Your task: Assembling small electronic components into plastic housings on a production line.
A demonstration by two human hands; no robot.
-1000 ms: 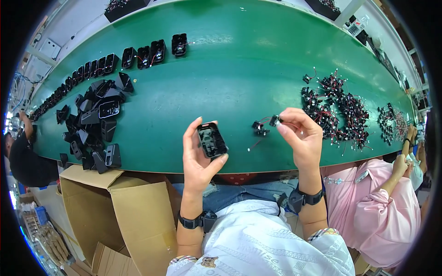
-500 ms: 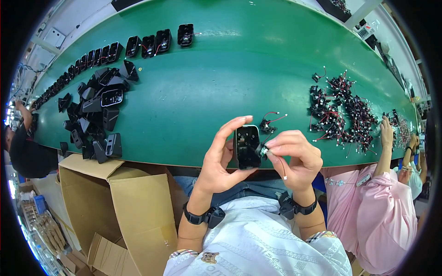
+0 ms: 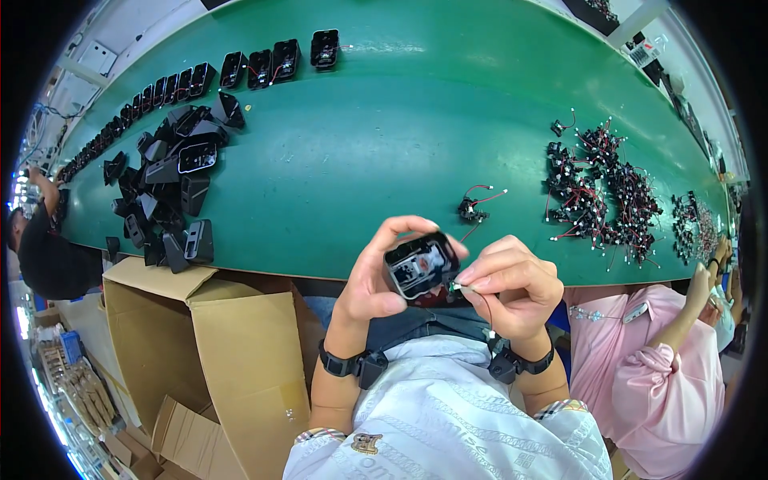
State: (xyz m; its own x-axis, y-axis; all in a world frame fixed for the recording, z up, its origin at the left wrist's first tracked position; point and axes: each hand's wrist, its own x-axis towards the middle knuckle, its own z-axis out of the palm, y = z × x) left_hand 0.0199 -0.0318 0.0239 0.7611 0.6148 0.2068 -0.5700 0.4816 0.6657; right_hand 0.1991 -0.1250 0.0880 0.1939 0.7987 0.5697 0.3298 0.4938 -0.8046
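Note:
My left hand (image 3: 377, 276) is closed around a black plastic housing (image 3: 422, 268), tilted so that its hollow inside faces up. Between thumb and fingers, my right hand (image 3: 514, 286) pinches a small wired part (image 3: 456, 288) right beside the housing's edge. A thin lead with a light-coloured plug (image 3: 490, 334) dangles below these fingers. Whether the small part touches the housing, I cannot tell. Just beyond my right hand, a black part with red wires (image 3: 472, 210) lies on the green table (image 3: 352, 168).
Loose black housings (image 3: 164, 180) are heaped at left, with a row of housings (image 3: 272, 66) behind them. Many wired parts (image 3: 600, 192) lie piled at right. An open cardboard box (image 3: 248, 352) stands below the table's edge. Co-workers sit at right (image 3: 640, 352) and far left (image 3: 48, 248).
My left hand has tilted the housing from upright to a slant. The right hand stays beside it with the small part. The co-worker's hand at right has drawn back toward the table edge.

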